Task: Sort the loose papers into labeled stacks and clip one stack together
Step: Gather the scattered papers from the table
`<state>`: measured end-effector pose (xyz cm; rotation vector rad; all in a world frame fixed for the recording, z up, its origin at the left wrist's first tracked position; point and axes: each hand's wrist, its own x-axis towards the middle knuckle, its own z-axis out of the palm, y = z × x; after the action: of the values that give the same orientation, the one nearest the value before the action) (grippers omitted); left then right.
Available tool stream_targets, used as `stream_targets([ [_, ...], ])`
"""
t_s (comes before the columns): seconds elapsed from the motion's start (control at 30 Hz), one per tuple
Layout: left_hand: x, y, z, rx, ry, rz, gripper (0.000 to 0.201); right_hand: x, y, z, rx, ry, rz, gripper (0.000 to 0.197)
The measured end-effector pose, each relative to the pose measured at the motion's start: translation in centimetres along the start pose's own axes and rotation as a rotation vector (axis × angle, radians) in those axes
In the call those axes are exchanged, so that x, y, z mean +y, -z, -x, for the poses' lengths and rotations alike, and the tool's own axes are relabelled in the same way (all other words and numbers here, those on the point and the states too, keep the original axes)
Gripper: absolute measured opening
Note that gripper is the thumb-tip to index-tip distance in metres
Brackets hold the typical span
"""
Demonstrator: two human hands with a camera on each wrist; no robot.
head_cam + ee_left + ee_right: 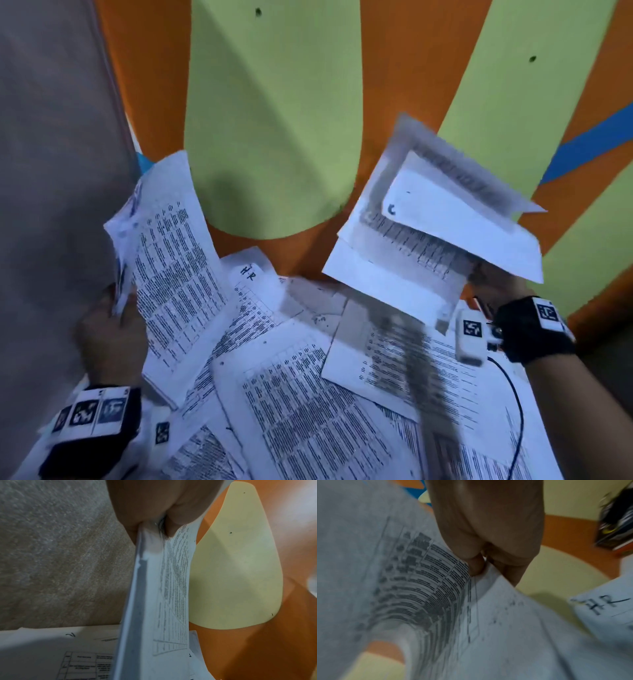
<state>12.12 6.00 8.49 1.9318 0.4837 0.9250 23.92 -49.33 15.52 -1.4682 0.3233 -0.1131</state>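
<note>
I judge the sorting barely begun: my left hand (109, 337) pinches a bundle of white printed sheets (178, 274) left of the loose white paper heap (308, 394), my right hand (493, 284) grips a few sheets (428, 233) above it, no clip visible.

Dim, bluish light; motion blur smears the raised papers (435, 219).
</note>
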Motion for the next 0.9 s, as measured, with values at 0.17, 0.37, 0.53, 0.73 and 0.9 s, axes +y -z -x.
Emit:
stream_targets([
  [0.17,1.7,-1.1,0.8,0.000,-0.020,0.071,0.056,0.7,1.7,2.8,0.038,0.043,0.285,0.036],
  [0.37,3.3,-2.4,1.8,-0.011,-0.051,0.030,0.044,3.2,3.9,1.7,-0.252,-0.036,1.221,0.038],
  [0.53,5.5,-3.3,3.4,-0.058,-0.117,0.016,0.026,6.9,1.2,1.4,-0.335,-0.005,1.424,0.061],
  [0.73,5.2,-3.9,3.2,-0.061,-0.057,0.130,0.032,10.2,1.0,0.1,-0.335,-0.006,1.476,0.028],
  [0.9,5.2,-4.2,3.2,-0.051,-0.041,0.092,0.036,9.3,0.8,0.1,-0.322,0.152,1.450,0.044],
])
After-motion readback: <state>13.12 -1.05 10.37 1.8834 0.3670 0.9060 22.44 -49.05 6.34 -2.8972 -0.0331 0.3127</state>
